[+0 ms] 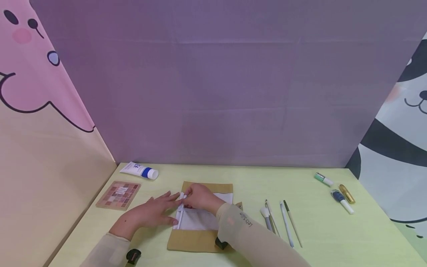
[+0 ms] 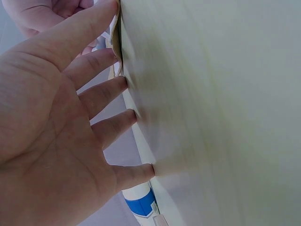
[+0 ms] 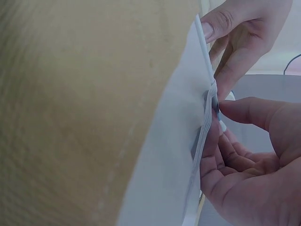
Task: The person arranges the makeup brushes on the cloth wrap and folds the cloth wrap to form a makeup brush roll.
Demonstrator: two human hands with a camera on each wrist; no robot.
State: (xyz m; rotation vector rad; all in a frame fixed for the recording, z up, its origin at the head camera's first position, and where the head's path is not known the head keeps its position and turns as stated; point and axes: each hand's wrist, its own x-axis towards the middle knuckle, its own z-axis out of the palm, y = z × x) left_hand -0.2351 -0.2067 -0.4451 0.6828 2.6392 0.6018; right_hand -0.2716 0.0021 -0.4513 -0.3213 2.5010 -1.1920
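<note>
A tan fabric pouch (image 1: 200, 240) with a white inner pocket (image 1: 200, 219) lies spread flat on the table. My left hand (image 1: 156, 212) is at its left side, fingers spread and nearly straight; in the left wrist view the fingertips (image 2: 129, 116) rest on the tabletop and the thumb is at the pouch's edge. My right hand (image 1: 200, 197) reaches over the pouch, its thumb and fingers pinching at the pocket's gathered edge (image 3: 203, 134). In the right wrist view some fingers go behind that edge, and what else lies between them is hidden.
A white tube with a blue band (image 1: 138, 170) and an eyeshadow palette (image 1: 118, 195) lie at the left. Several makeup brushes (image 1: 286, 224) lie right of the pouch. Far right are a green-and-white tube (image 1: 323, 180), a gold tube (image 1: 347, 194) and a dark blue-and-white bottle (image 1: 342, 201).
</note>
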